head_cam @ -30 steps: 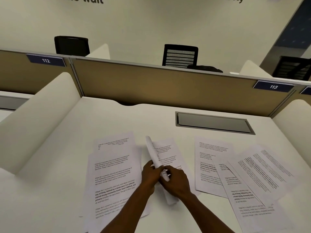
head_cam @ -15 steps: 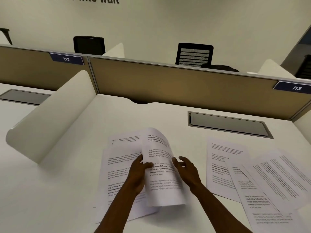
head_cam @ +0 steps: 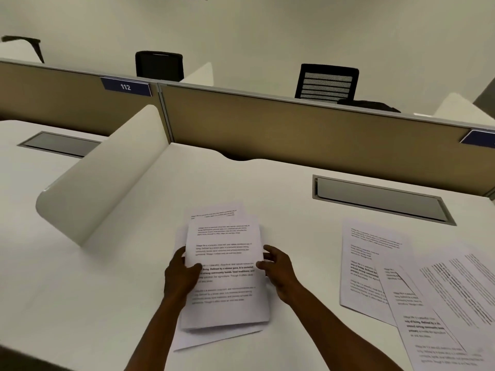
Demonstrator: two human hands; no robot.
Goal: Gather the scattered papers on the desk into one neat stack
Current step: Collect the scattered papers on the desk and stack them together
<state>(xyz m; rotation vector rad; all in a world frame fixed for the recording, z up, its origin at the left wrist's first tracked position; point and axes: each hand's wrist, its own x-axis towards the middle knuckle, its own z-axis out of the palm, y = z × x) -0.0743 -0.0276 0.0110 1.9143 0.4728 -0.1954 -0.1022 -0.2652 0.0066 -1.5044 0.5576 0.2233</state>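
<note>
- Since half a second ago, the sheet that was curling upward between the hands is lying flat on top of the small pile (head_cam: 223,274), and the view is sitting further left on the desk (head_cam: 289,199).
- Left hand (head_cam: 182,274) is pinching the pile's left edge, thumb on top and fingers apparently underneath.
- Right hand (head_cam: 278,269) is pressing loosely spread fingers against the right edge rather than closing on it.
- That pile is resting near the desk's front, its lower sheets sticking out askew at the top and bottom, so it is probably needing squaring.
- Well apart to the right, the loose sheets (head_cam: 417,285) are overlapping one another in a fan, waiting to be gathered, so the task is looking roughly half done.
</note>
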